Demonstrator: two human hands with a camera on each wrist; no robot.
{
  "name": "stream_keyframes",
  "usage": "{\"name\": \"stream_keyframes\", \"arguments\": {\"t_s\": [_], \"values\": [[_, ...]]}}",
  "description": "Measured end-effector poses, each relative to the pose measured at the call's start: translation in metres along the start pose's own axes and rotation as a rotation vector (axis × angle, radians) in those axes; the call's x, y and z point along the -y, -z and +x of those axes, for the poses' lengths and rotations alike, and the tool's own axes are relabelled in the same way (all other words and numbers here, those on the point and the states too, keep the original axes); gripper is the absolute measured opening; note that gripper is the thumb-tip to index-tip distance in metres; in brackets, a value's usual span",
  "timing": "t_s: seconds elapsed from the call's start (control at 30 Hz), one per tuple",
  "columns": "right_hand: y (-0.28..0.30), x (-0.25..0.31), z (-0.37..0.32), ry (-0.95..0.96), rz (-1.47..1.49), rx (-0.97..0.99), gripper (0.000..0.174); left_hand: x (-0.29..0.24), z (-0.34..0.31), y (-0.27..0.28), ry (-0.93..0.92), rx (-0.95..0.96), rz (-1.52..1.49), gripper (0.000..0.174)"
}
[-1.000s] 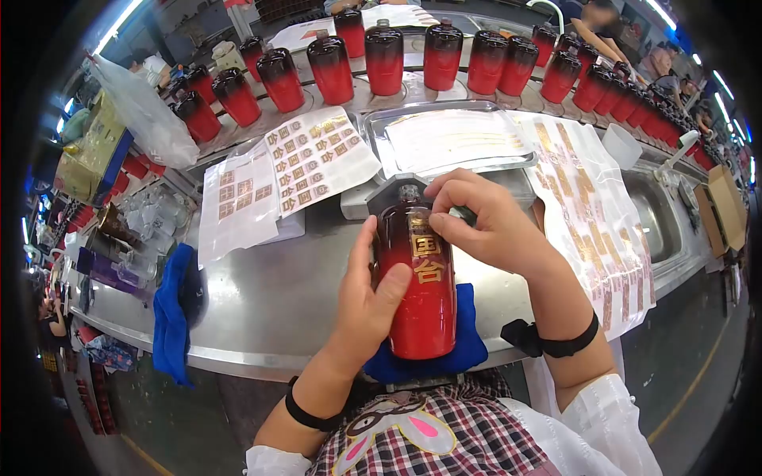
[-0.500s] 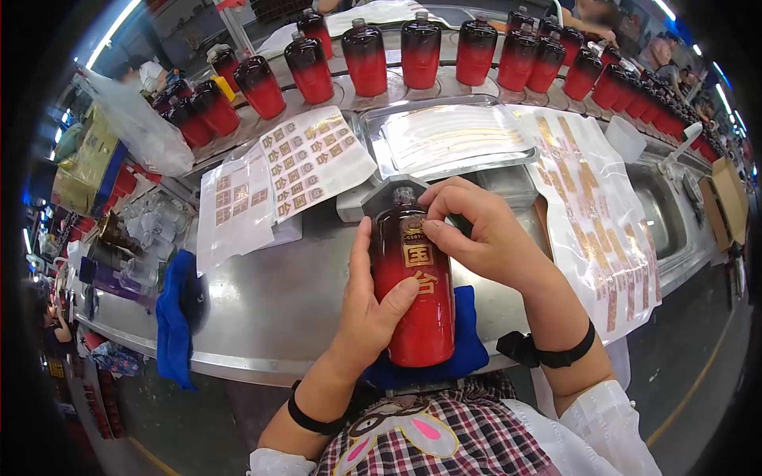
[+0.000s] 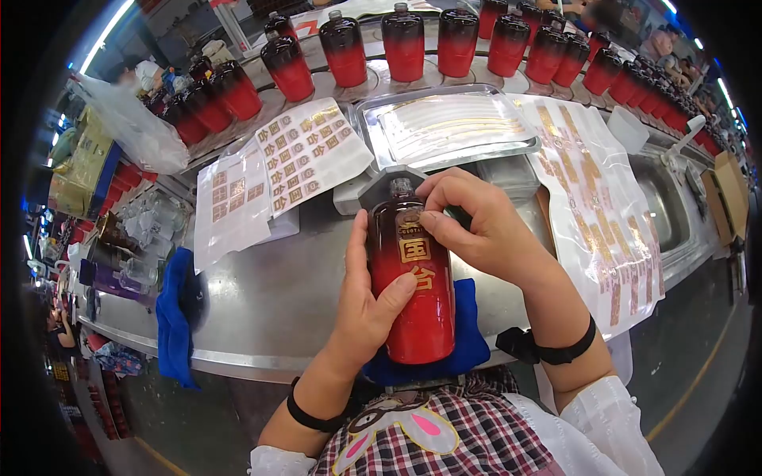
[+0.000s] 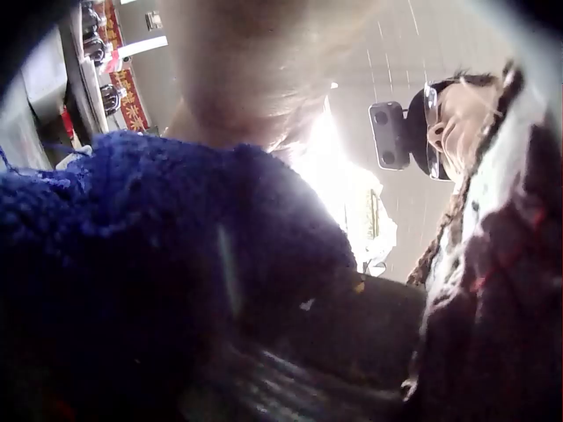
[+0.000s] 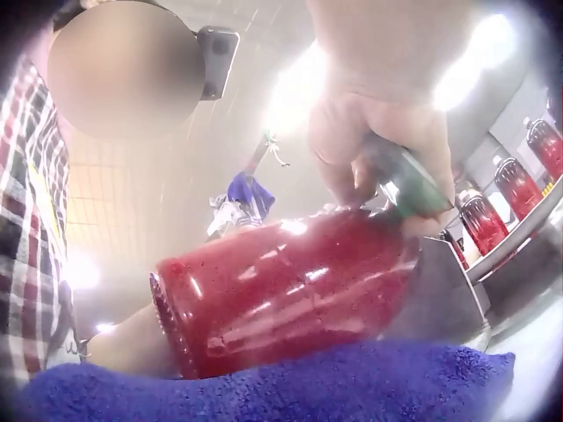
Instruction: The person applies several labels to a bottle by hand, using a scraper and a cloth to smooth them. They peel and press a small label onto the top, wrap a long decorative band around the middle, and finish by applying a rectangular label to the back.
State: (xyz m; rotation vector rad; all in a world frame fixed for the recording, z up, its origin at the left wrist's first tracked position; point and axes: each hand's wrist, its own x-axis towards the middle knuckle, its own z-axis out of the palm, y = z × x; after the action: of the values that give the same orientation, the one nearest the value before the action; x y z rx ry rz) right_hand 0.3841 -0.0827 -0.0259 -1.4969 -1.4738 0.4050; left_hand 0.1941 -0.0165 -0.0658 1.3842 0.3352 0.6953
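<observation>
A red bottle [image 3: 421,325] with a dark shoulder and clear neck lies tilted on a folded blue towel [image 3: 474,329], neck away from the person. Gold characters [image 3: 415,251] run down its front below a small gold emblem. My left hand [image 3: 361,305] grips its left side, thumb across the front over the edge of the lowest character. With curled fingers, my right hand [image 3: 476,230] holds a dark green piece [image 5: 412,183], thumb and fingertips at the upper label by the shoulder. The left wrist view shows mostly blue towel [image 4: 149,229].
Sheets of gold character stickers [image 3: 305,159] lie at left, and a long sticker sheet [image 3: 591,206] at right. Behind the bottle stands a metal tray [image 3: 373,135] with white strips. Several red bottles [image 3: 403,47] line the curved conveyor. A blue cloth [image 3: 175,317] hangs over the left table edge.
Bottles on the conveyor have shifted. The held bottle has turned slightly leftward, its lowest character now partly under the left thumb. The right thumb has moved, uncovering the small emblem.
</observation>
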Motion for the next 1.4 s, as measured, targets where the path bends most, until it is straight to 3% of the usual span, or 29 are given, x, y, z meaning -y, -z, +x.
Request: {"name": "stream_keyframes", "arguments": {"t_s": [0.17, 0.27, 0.73, 0.83, 0.93, 1.07, 1.4], "values": [[-0.001, -0.001, 0.0, 0.006, 0.0, -0.012, 0.012, -0.001, 0.0, 0.0, 0.045, -0.015, -0.112, 0.086], [-0.002, -0.001, -0.001, 0.002, 0.006, -0.02, 0.011, 0.001, 0.0, 0.002, -0.002, 0.005, 0.018, 0.087], [-0.005, 0.001, 0.0, 0.087, 0.019, -0.098, 0.013, 0.003, 0.0, 0.0, -0.015, -0.001, 0.015, 0.085], [-0.007, 0.004, -0.002, -0.025, 0.048, -0.124, 0.01, 0.0, 0.0, 0.0, -0.004, 0.004, 0.012, 0.084], [-0.003, 0.01, -0.009, 0.09, -0.117, -0.226, 0.021, 0.0, -0.001, 0.0, -0.015, -0.004, 0.046, 0.084], [-0.006, 0.022, -0.029, 0.235, -0.286, -0.139, 0.043, 0.005, 0.0, 0.003, -0.04, -0.01, 0.096, 0.084], [-0.015, 0.016, -0.04, 0.156, -0.284, -0.146, 0.049, 0.006, -0.001, 0.004, -0.029, -0.009, 0.083, 0.084]]}}
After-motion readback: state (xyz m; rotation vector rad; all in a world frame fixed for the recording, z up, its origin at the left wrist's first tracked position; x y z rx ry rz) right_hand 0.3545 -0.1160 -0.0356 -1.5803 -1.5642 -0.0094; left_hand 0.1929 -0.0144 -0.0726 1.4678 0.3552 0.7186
